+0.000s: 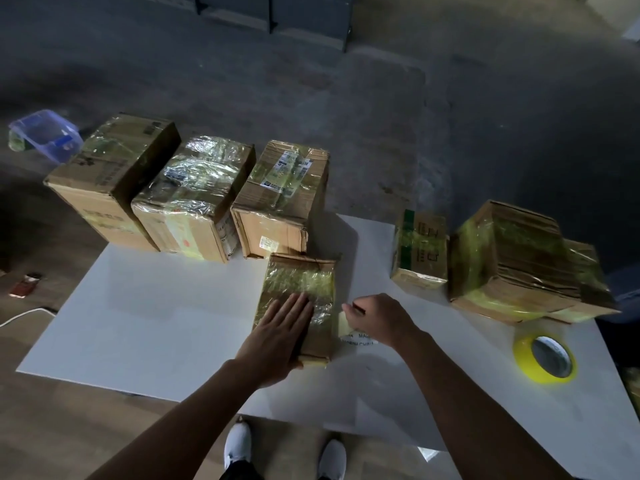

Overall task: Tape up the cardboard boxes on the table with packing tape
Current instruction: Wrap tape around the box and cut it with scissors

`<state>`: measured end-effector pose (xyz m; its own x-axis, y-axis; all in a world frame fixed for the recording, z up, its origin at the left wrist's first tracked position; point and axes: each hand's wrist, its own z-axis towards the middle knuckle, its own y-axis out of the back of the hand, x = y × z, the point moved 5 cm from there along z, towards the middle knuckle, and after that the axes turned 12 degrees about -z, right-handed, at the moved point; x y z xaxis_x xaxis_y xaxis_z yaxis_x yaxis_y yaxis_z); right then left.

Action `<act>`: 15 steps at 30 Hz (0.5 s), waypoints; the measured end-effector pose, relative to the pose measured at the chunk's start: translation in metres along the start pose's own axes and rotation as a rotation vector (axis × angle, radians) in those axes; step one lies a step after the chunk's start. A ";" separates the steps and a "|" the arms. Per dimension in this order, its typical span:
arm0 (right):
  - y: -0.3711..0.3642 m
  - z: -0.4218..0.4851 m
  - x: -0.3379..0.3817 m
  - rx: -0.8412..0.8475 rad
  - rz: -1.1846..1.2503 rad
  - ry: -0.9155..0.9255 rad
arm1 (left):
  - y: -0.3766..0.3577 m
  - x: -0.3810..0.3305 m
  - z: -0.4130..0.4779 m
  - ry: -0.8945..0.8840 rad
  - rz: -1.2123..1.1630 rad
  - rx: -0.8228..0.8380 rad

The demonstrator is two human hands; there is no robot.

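Observation:
A small flat cardboard box, its top covered in shiny yellowish tape, lies in the middle of the white table. My left hand rests flat on the near half of that box, fingers spread. My right hand is just right of the box, fingers pinched on a thin dark tool, with a loose piece of tape under it beside the box's side. The yellow roll of packing tape lies flat on the table at the right, apart from both hands.
Three taped boxes stand in a row at the table's far left. A small box and a larger wrapped one sit far right. A clear plastic tub lies on the floor.

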<state>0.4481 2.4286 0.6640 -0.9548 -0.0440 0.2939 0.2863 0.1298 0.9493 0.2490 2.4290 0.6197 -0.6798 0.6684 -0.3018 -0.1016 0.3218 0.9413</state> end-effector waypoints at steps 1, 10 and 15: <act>-0.001 0.000 0.000 0.014 0.004 -0.008 | -0.001 -0.001 0.000 0.004 0.002 0.003; -0.003 -0.042 -0.036 0.212 0.101 -0.199 | 0.000 -0.030 0.021 -0.173 0.041 0.072; -0.011 -0.060 -0.037 0.071 0.097 -0.284 | 0.009 -0.048 0.040 -0.062 0.098 0.056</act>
<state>0.4846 2.3696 0.6495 -0.9104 0.2493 0.3302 0.3802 0.1896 0.9053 0.3099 2.4263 0.6368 -0.6382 0.7381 -0.2187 0.0050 0.2881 0.9576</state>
